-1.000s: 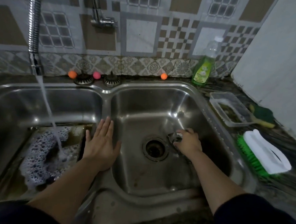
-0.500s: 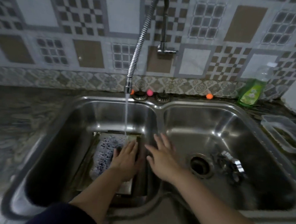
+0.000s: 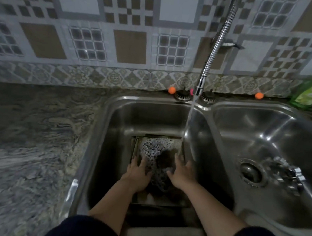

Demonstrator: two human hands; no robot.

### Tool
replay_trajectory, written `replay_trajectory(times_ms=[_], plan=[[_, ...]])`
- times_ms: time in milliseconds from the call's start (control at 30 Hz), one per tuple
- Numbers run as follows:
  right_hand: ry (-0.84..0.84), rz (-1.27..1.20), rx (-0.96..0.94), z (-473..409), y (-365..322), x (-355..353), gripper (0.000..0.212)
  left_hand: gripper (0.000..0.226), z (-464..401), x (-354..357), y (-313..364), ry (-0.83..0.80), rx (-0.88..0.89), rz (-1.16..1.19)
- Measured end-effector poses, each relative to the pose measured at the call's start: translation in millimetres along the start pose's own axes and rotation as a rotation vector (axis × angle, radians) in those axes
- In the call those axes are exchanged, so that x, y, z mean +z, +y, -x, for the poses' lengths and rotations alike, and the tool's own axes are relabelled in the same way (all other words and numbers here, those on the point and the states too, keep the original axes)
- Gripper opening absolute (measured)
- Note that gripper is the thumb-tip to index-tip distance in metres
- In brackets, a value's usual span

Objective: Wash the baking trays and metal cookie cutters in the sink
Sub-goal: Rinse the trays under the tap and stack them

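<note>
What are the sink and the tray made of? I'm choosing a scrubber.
The sink looks like brushed stainless steel, with soft grey reflections. The tray seems to be dull, stained metal, though foam and dim light leave that uncertain.

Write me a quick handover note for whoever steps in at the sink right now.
Left hand and right hand: both flat, fingers spread, resting on the baking tray.
The tray lies in the left basin with soap foam on it; the tap is running onto its far right corner.
Metal cookie cutters lie beside the drain in the right basin, untouched.
Done: tray soaped.
Left: rinse the tray, then wash the cutters.
</note>
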State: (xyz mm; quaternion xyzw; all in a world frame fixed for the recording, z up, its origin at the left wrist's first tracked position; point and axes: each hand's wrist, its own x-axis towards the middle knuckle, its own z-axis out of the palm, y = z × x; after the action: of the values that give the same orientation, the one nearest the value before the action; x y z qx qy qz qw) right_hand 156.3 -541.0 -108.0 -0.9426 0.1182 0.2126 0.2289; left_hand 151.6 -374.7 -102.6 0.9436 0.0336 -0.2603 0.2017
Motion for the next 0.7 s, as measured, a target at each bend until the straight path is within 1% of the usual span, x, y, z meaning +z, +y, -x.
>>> replay_trajectory(times_ms=[100, 200, 267, 333, 400, 500, 567, 633, 700], plan=[[0.013, -0.1, 0.012, 0.5, -0.9, 1.5, 0.076, 0.074, -1.8, -1.8, -3.9, -0.014, 0.005, 0.016], [0.179, -0.03, -0.014, 5.9, -6.2, -4.9, 0.072, 0.072, -6.6, -8.3, -6.0, -0.021, 0.005, 0.086], [0.214, -0.035, -0.011, 9.0, -7.2, -10.4, 0.069, 0.069, -8.2, -9.1, -4.7, -0.023, 0.003, 0.115], [0.218, -0.063, 0.005, 13.5, -6.1, -14.9, 0.074, 0.066, -7.8, -6.5, 1.1, -0.018, -0.011, 0.118], [0.252, -0.065, -0.017, 19.5, -5.1, -19.0, 0.082, 0.064, -5.7, -3.6, 10.3, -0.004, -0.034, 0.146], [0.322, -0.092, -0.074, 28.1, -1.6, -25.7, 0.088, 0.067, -3.1, -0.1, 21.1, 0.042, -0.086, 0.258], [0.354, -0.116, -0.103, 34.1, 2.6, -33.8, 0.089, 0.069, -1.2, 1.7, 24.1, 0.109, -0.103, 0.33], [0.405, -0.128, -0.173, 41.0, 6.6, -43.7, 0.09, 0.069, 0.5, 2.4, 25.4, 0.185, -0.056, 0.455], [0.478, -0.158, -0.269, 46.2, 10.1, -52.9, 0.092, 0.067, 4.8, -1.4, 27.6, 0.251, 0.042, 0.642]])
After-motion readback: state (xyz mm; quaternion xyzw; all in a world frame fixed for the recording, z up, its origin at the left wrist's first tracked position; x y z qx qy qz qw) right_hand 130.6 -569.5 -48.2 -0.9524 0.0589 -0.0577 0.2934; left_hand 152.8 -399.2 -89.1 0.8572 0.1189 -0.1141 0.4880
